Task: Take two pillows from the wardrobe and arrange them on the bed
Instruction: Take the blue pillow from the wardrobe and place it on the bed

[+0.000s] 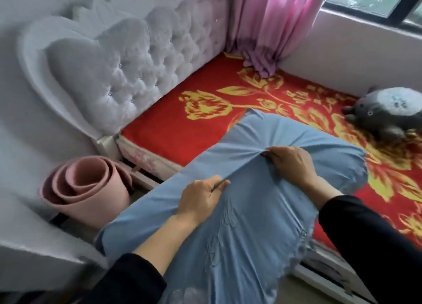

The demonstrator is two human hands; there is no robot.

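A big light-blue pillow (pixel 262 212) fills the lower middle of the head view, held above the near edge of the bed (pixel 182 130). The bed has a red cover with yellow flowers. My left hand (pixel 201 198) pinches the pillow's fabric near its middle. My right hand (pixel 290 162) grips a fold of the same fabric farther up, and the cloth is pulled taut between both hands. Whether a second pillow lies beneath this one I cannot tell. The pillow's lower end runs out of the frame.
A white tufted headboard (pixel 137 70) stands at the bed's left end. A rolled pink mat (pixel 86 189) leans beside the bed on the floor. A grey plush toy (pixel 386 111) lies at the far right of the bed. A pink curtain (pixel 269 24) hangs below the window.
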